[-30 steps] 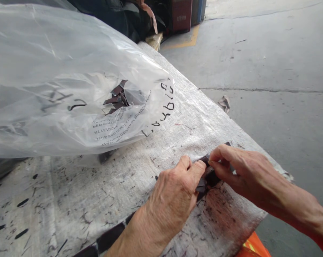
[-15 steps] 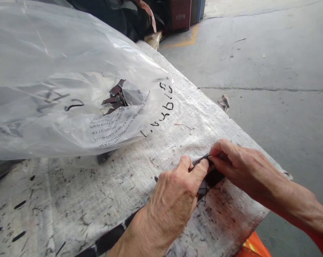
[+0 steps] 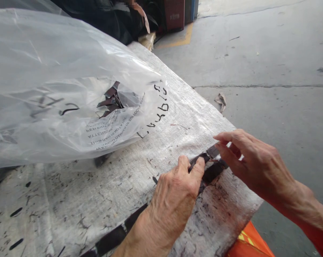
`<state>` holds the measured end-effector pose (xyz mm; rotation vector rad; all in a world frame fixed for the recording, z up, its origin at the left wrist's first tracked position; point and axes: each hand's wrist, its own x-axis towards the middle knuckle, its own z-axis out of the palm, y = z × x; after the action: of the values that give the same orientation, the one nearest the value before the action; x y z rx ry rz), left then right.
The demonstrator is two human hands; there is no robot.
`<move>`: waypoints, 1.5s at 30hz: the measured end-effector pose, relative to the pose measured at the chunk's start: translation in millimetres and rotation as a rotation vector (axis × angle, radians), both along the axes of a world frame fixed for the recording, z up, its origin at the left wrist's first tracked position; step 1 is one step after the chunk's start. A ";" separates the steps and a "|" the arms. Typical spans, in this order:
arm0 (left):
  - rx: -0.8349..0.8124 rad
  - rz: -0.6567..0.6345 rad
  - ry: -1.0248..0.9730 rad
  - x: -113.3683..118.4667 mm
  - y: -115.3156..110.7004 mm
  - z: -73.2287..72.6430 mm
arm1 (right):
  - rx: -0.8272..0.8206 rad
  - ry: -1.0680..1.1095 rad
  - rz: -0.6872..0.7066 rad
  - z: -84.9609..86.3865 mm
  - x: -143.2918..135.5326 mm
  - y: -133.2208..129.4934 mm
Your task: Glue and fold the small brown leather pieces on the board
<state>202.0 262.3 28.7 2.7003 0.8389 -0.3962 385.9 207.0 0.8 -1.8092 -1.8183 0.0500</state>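
A dark, narrow strip [image 3: 199, 160] with a grey end piece lies at the right part of the white covered surface. My left hand [image 3: 174, 192] grips this strip between thumb and forefinger, palm side down. At the strip's grey end, the thumb and forefinger of my right hand [image 3: 249, 160] are closed on the tip. Just below it runs another black band [image 3: 213, 171], partly covered by my hands. A longer segmented black strip [image 3: 112, 240] reaches from under my left wrist toward the lower edge of the view.
A large clear plastic bag [image 3: 70, 46] with handwriting covers the left of the white cloth [image 3: 78, 192], dark cut scraps [image 3: 112, 100] showing in it. Thread bits and black oval pieces [image 3: 16, 212] litter the cloth. Concrete floor [image 3: 271, 60] lies beyond its edge.
My right hand has moved slightly right and away from my left hand, so the strip's grey end now shows between them. The left hand keeps its grip. The view has shifted a little.
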 end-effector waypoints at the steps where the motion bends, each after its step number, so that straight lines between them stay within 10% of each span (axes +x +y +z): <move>1: 0.008 -0.001 -0.001 0.0 0.0 0.0 | 0.031 0.014 0.004 -0.6 1.9 -4.3; 11: 0.032 0.003 -0.019 0.8 -1.1 -2.7 | 0.054 -0.258 0.163 -35.7 -0.5 -29.5; 23: 0.033 0.035 -0.041 1.9 -0.2 -2.8 | 0.056 0.090 0.042 -37.4 1.4 -24.5; 31: -0.019 0.064 -0.025 1.2 2.7 -3.2 | 0.017 -0.203 0.111 -40.8 0.8 -37.0; 45: -0.031 0.082 -0.038 1.0 2.4 -1.5 | -0.005 -0.096 0.180 -45.0 4.0 -40.6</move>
<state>203.1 264.7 27.2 2.6270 0.9213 -0.3358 390.0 166.4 -44.1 -1.6725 -2.0462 0.0374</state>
